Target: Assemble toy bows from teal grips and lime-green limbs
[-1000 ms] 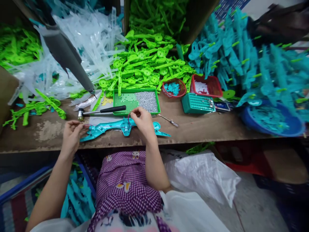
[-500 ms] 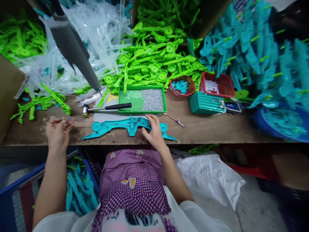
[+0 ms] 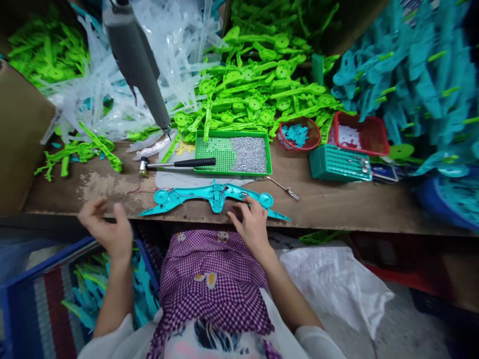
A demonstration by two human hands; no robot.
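Note:
A long teal plastic bow-shaped part lies along the near edge of the wooden bench. My right hand rests on its right half, fingers spread flat, pressing it down. My left hand hovers off the bench's near edge to the left, fingers apart and a little blurred, with nothing in it that I can see. A thin reddish string trails on the bench left of the part. A small hammer with a black handle lies just behind the part.
A green tray of small silver screws sits behind the part. A grey powered screwdriver hangs at the back left. Heaps of green, clear and teal parts crowd the back. Red baskets, a teal basket.
My left hand has let go of the string and dropped back off the bench edge, opening. My right hand shifted slightly right along the teal part. The camera tilted down and left.

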